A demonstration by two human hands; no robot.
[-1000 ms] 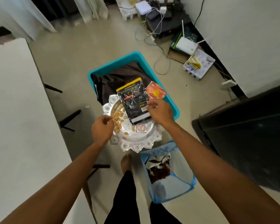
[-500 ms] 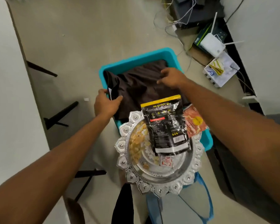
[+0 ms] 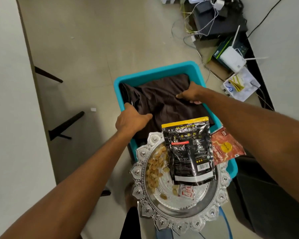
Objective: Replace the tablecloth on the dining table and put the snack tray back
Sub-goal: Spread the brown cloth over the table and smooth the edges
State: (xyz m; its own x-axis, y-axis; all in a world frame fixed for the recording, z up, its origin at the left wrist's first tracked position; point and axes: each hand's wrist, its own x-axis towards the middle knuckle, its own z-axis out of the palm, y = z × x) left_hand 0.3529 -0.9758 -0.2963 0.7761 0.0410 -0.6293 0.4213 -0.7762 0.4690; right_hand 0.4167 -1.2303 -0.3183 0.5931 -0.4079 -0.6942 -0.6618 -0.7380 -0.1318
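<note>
Brown cloth (image 3: 164, 100), folded, fills the teal tub (image 3: 155, 69) on the floor, and both your hands are on it. Your left hand (image 3: 130, 119) has its grip closed on the cloth's left edge, thumb lying on top and fingers tucked down at the fold. Your right hand (image 3: 191, 94) grips the right edge beside the tub wall, fingers curled over the fabric. Nearer you, the silver tray (image 3: 162, 219) with its scalloped rim overlaps the tub's near end, apart from both hands. On it lie nut shells (image 3: 154, 168) at the left, a black snack pouch (image 3: 188, 152) across the middle, a small sachet (image 3: 186, 191) below that, and a red packet (image 3: 226, 149) over the right rim. White tabletop (image 3: 10, 100) runs along your left.
</note>
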